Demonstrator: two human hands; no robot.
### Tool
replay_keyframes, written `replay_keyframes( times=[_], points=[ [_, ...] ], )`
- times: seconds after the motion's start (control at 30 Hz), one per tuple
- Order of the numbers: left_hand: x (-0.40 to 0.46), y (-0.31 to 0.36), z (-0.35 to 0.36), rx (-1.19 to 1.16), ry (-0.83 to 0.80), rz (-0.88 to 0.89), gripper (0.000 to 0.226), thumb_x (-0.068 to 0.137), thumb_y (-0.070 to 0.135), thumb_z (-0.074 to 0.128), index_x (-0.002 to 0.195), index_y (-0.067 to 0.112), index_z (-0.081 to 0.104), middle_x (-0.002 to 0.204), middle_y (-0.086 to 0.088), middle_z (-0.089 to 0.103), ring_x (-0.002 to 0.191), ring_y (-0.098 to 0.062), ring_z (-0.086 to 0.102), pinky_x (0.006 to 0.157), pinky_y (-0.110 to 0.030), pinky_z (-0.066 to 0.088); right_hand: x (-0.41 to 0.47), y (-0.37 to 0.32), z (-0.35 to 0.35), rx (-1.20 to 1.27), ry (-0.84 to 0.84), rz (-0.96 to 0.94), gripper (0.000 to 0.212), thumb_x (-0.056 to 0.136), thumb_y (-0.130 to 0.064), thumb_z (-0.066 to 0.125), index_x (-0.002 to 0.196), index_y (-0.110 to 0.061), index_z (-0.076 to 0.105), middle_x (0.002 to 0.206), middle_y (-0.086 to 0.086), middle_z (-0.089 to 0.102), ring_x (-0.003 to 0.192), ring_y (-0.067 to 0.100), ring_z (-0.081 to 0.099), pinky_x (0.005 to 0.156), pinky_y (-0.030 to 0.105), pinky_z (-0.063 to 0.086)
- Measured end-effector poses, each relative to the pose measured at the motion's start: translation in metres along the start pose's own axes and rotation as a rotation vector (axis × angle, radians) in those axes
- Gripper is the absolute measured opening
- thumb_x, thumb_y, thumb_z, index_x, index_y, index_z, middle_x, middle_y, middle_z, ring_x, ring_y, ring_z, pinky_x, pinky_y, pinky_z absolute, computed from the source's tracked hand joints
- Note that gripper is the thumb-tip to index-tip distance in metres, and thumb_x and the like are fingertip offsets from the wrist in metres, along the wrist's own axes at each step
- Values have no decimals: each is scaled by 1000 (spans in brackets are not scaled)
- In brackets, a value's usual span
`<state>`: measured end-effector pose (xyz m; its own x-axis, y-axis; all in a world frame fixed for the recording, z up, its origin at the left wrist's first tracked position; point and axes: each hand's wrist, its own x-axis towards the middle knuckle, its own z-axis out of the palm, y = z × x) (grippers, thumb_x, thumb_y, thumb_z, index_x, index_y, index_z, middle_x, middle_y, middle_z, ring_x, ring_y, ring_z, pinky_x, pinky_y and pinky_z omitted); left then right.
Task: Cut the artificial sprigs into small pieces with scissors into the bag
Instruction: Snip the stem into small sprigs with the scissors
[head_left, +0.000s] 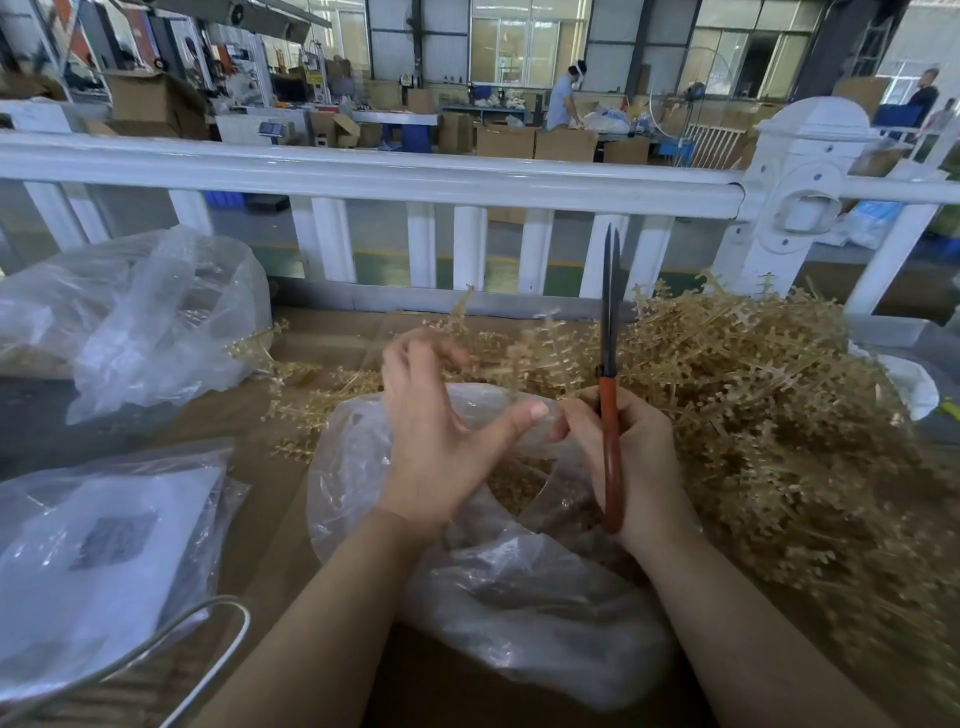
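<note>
My right hand (628, 457) grips red-handled scissors (610, 364) that point straight up, blades nearly closed. My left hand (441, 431) reaches forward over the clear plastic bag (519, 597); its fingertips touch a blurred tan sprig (498, 343), thumb spread wide. Whether the fingers pinch the sprig is unclear from the blur. Small cut tan pieces (517, 483) lie inside the bag's open mouth, below both hands. A big heap of tan artificial sprigs (769, 395) fills the right side of the cardboard-covered table.
Loose sprigs (306, 400) lie left of the bag. Two other clear bags sit at the left, one far (145, 322) and one near (104, 545). A white cable (208, 623) loops at bottom left. A white railing (363, 176) runs behind the table.
</note>
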<state>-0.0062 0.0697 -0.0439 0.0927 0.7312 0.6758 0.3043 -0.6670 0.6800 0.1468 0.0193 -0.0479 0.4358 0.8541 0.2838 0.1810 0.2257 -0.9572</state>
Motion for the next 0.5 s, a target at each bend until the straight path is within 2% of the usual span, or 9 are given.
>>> replay_keyframes(
  times=[0.07, 0.13, 0.17, 0.23, 0.33, 0.4, 0.5],
  points=[
    [3, 0, -5, -176, -67, -177, 87, 61, 63, 76, 128, 20, 41, 130, 2, 42, 127, -12, 41, 108, -31, 36, -3, -5, 1, -18, -58, -35, 13, 93, -9, 68, 81, -12, 69, 71, -3, 74, 68, 1, 69, 65, 3, 46],
    [6, -1, -11, -318, -191, -313, 98, 59, 60, 82, 141, 29, 36, 138, 14, 48, 130, 3, 41, 104, -17, 37, -6, -10, 2, -20, -125, -46, 10, 94, -7, 67, 86, -13, 68, 72, -3, 75, 69, 0, 70, 66, 3, 46],
    [7, -2, -12, -392, -256, -355, 95, 62, 53, 87, 140, 30, 39, 131, 17, 56, 124, 6, 49, 98, -15, 42, -8, -12, 3, -16, -151, -48, 11, 95, -6, 67, 86, -14, 68, 71, -3, 75, 69, -1, 70, 66, 3, 46],
    [10, -2, -13, -552, -318, -433, 73, 66, 33, 86, 130, 19, 53, 105, 10, 73, 103, -3, 67, 85, -19, 52, -10, -16, 3, -24, -183, -52, 14, 95, -4, 67, 86, -15, 66, 67, -1, 73, 65, -1, 68, 64, 4, 46],
    [11, -5, -12, -734, -287, -515, 30, 68, 17, 81, 94, 9, 68, 78, -3, 71, 75, -16, 69, 69, -23, 56, -10, -18, 2, -28, -212, -42, 15, 95, -4, 67, 85, -16, 65, 65, 2, 69, 50, -3, 61, 55, 7, 45],
    [10, -7, -13, -798, -325, -561, 25, 65, 21, 87, 85, 14, 73, 79, -3, 70, 72, -14, 68, 64, -21, 55, -9, -17, 1, -49, -229, -42, 15, 94, -6, 68, 84, -16, 66, 62, -1, 68, 51, -1, 61, 55, 9, 46],
    [9, -8, -13, -736, -490, -514, 24, 69, 28, 87, 91, 24, 79, 90, -2, 76, 82, -12, 71, 67, -19, 54, -10, -14, 2, -121, -241, -78, 16, 94, -10, 70, 86, -24, 68, 65, -5, 70, 59, 3, 65, 62, 12, 51]
  ],
)
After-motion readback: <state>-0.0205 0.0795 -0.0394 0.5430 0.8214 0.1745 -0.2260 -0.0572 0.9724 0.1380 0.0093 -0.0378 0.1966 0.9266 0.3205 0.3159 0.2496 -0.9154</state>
